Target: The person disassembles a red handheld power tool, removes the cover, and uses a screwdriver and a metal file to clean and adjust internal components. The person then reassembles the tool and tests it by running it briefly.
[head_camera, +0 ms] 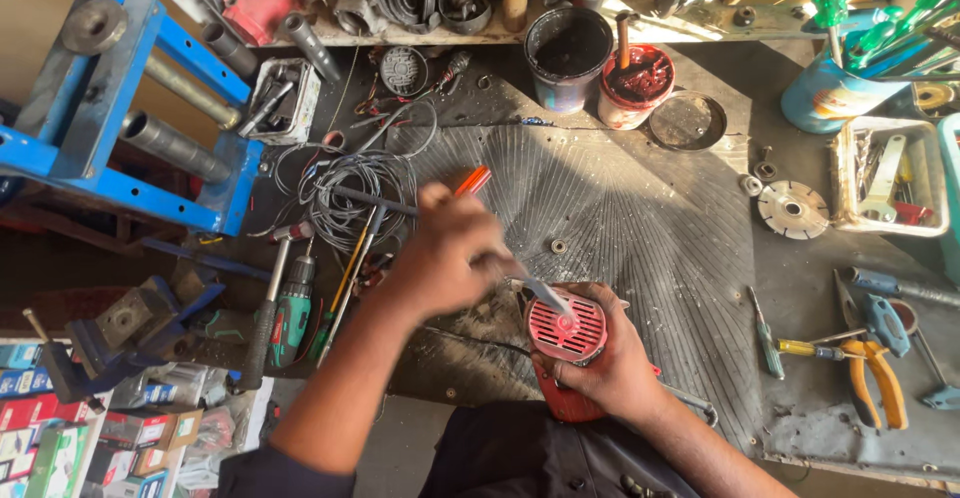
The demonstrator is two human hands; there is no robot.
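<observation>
My right hand (pixel 610 363) grips a red power tool (pixel 566 336) with a slotted round end cap, held upright near the bench's front edge. My left hand (pixel 445 258) holds a screwdriver (pixel 478 180) with an orange-red handle; its metal shaft slants down to the right and its tip rests in the middle of the red cap. The hand looks blurred. Both hands hover over a dark ribbed rubber mat (pixel 640 218).
A blue press frame (pixel 120 108) stands at left. Coiled wire (pixel 355 183), a hammer (pixel 265 308) and a green drill (pixel 293 313) lie left of my hands. A black pot (pixel 567 56), a red pot (pixel 635 83), a cutting disc (pixel 792 208), orange pliers (pixel 878 378).
</observation>
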